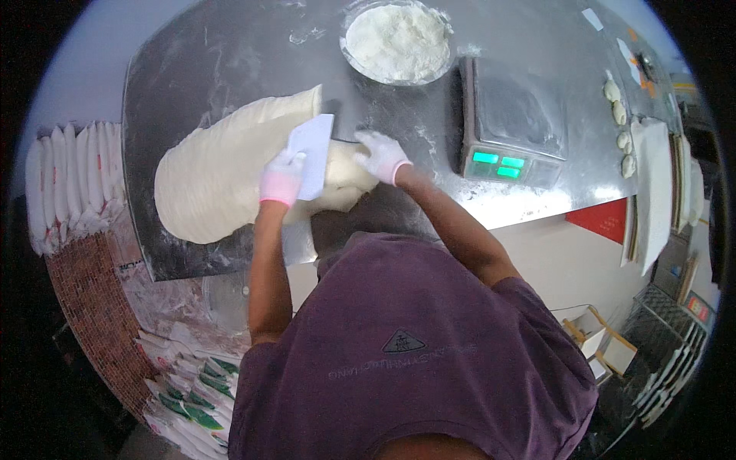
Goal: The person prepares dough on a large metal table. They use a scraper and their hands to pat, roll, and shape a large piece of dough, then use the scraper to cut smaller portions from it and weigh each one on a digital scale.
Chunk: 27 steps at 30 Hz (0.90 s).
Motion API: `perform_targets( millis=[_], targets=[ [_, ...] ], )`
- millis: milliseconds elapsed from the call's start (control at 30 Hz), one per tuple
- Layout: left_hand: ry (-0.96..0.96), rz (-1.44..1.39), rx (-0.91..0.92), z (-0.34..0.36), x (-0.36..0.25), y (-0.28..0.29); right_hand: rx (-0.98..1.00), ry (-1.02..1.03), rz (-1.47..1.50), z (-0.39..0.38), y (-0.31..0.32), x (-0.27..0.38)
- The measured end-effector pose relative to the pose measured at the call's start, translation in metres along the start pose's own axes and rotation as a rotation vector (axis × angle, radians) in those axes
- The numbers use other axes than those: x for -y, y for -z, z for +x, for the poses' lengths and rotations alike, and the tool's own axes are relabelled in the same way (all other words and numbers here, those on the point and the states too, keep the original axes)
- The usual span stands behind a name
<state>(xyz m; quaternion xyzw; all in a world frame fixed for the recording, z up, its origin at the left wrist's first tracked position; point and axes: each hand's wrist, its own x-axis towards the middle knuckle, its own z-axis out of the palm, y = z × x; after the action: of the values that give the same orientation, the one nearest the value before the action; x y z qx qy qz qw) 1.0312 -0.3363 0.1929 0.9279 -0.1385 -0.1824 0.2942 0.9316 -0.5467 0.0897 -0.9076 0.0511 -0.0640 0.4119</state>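
Note:
A large slab of pale dough [222, 169] lies on the left part of the metal table. My left hand [282, 172], in a white glove with a pink cuff, grips a flat white dough scraper [310, 157]. The scraper stands over the right side of the slab, beside a smaller dough portion [345, 180]. My right hand [383, 156], gloved the same way, is at the right edge of this portion. Its fingers are spread, with the lower ones touching the dough or very close to it.
A bowl of white flour [399, 42] stands at the far middle of the table [230, 46]. To the right is a digital scale [514, 115] with green displays. Small dough pieces [618, 111] line the far right. Stacked sacks [77, 172] stand beyond the left edge.

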Motion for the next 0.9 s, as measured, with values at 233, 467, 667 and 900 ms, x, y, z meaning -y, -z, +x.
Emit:
perform_targets(
  millis=[233,467,667,900],
  targets=[
    [-0.124,0.102,0.118,0.064,-0.098,-0.174,-0.017,-0.132,-0.205,-0.066,0.067,-0.059],
    [-0.241,0.042,0.383,0.033,-0.242,-0.301,0.118,-0.344,0.008,-0.202,0.166,-0.156],
    [-0.272,-0.502,-0.262,-0.001,-0.261,-0.344,-0.194,-0.231,-0.118,-0.237,0.295,-0.217],
    [-0.024,0.036,0.074,-0.057,-0.125,-0.287,-0.041,-0.125,-0.059,-0.185,0.151,-0.147]
  ],
)
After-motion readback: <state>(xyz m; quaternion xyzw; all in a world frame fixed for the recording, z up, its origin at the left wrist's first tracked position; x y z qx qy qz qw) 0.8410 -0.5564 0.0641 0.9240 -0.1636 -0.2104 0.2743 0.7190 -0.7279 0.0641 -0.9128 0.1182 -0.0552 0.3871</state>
